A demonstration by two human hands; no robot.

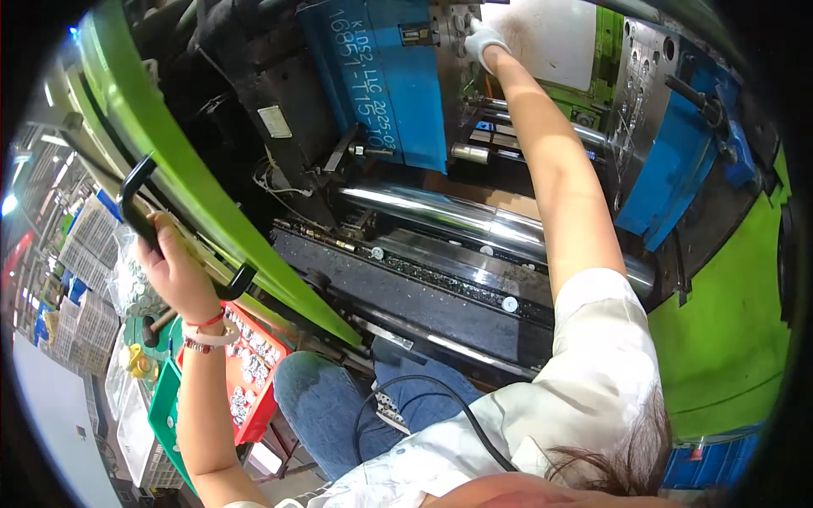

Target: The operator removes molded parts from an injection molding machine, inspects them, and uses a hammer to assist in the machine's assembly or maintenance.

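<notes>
My left hand (176, 273) is closed around a black handle (132, 190) on the edge of a green machine door (190, 144). My right arm stretches deep into the machine, between the two mould halves. The right hand (484, 42), in a white glove, is at the metal face of the left mould half (456, 72), beside its round recesses. Its fingers look bunched together; what they hold, if anything, is too small to make out. The right mould half (639, 93), with its own row of recesses, stands apart across the gap.
Shiny steel bars (423, 207) run below the mould. Small white round pieces (509, 304) lie on the dark, crumb-strewn machine bed (406, 292). At lower left are a red tray (273, 351) of small parts, a green tray (159, 411) and a clear bag (135, 284).
</notes>
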